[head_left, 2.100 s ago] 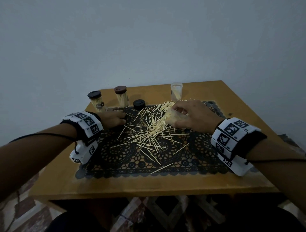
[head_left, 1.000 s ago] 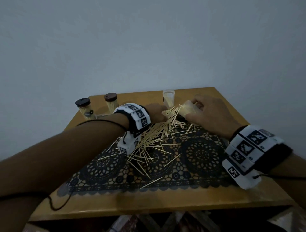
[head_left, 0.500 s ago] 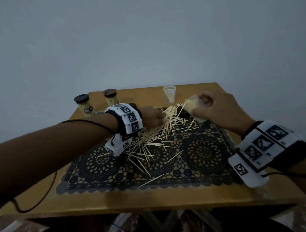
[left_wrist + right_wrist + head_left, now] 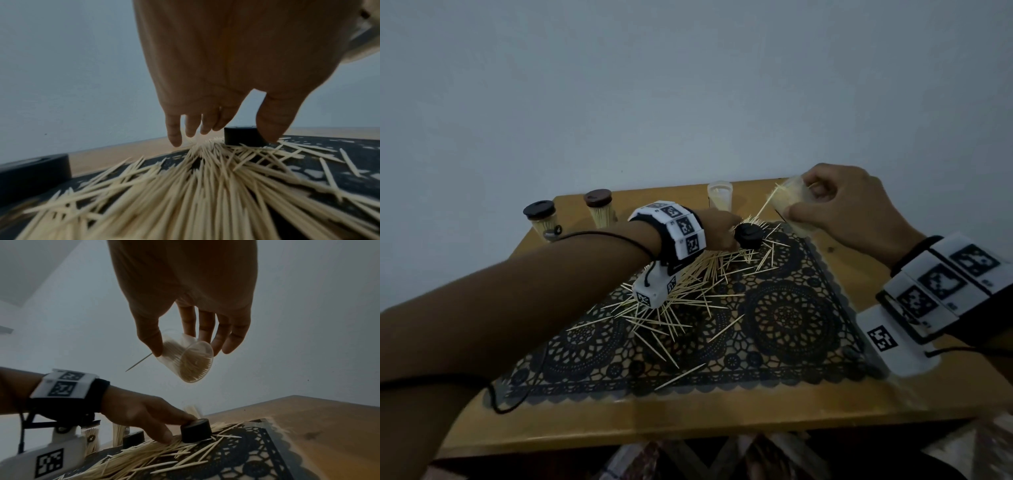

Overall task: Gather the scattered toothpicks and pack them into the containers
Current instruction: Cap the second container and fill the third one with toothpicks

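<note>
Capped jars (image 4: 540, 219): two, lidded and filled, standing at the far left corner of the surface (image 4: 619, 421); untouched across the recent frames.
Left hand (image 4: 717, 231): reaching across the lace mat (image 4: 791, 318) toward the far edge; a second ago over the heap, now at the black cap (image 4: 748, 236). Grip loosely spread, thumb (image 4: 267, 129) touching the cap's side, fingers (image 4: 174, 129) hanging straight just beside it; nothing pinched yet.
Loose toothpicks (image 4: 681, 294): scattered heap on the middle of the mat, densest below the left wrist, a few strays toward the near edge; some lying against the cap's base.
Open container (image 4: 719, 197): clear, uncapped, standing at the far edge, some toothpicks inside.
Right hand (image 4: 842, 205): raised above the far right corner, higher and further right than half a second ago. Grip pinching the clear cup (image 4: 185, 360), thumb on one side, fingers on the other.
Clear cup: tilted, packed nearly full of toothpicks, one stick (image 4: 139, 361) poking out sideways past the thumb.
Change: cup lifted off the mat and clear of the heap; left hand moved from gathering to the cap.
Meaning: filling of this cup probably finished; capping likely next, though most of the heap remains to be gathered.
Risk: tilted open mouth, possible spill; stray stick possibly jamming the cap.
</note>
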